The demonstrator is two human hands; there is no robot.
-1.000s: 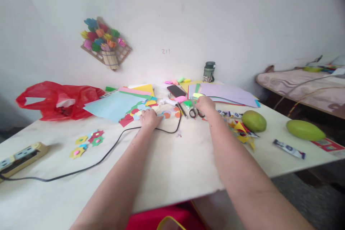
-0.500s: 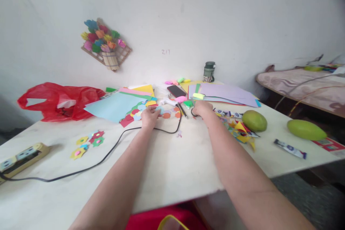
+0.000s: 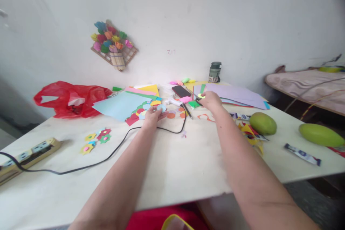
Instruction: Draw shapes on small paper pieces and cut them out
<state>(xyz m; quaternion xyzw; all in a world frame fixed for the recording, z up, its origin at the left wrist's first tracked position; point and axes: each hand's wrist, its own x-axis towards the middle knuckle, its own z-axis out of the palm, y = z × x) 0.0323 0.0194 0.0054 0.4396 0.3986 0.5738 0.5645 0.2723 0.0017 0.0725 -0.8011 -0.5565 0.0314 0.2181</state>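
My left hand (image 3: 152, 116) is closed on a light blue paper circle (image 3: 161, 108), pinched at the fingertips. Beside it lie colored paper cutouts (image 3: 140, 110) and an orange paper circle (image 3: 170, 115). My right hand (image 3: 211, 101) reaches to the near edge of a lilac paper stack (image 3: 234, 93), its fingers closed around dark-handled scissors (image 3: 198, 101) whose blades point away to the left. The fingers partly hide the handles. Just left of that hand are a green packet (image 3: 194, 104), a pink highlighter (image 3: 185, 99) and a white glue gun (image 3: 173, 102).
A black cord (image 3: 107, 156) crosses the table from a power strip (image 3: 29, 158). Paper flowers (image 3: 93, 139) lie left, near a red plastic bag (image 3: 72, 100). Two green mangoes (image 3: 262, 123), a tube (image 3: 302, 154) and paper scraps (image 3: 249, 131) are right. A phone (image 3: 181, 91) lies behind.
My right hand has moved farther back with the scissors, toward the lilac paper, uncovering an orange paper scrap. My left hand keeps the blue circle. The view has swung slightly left.
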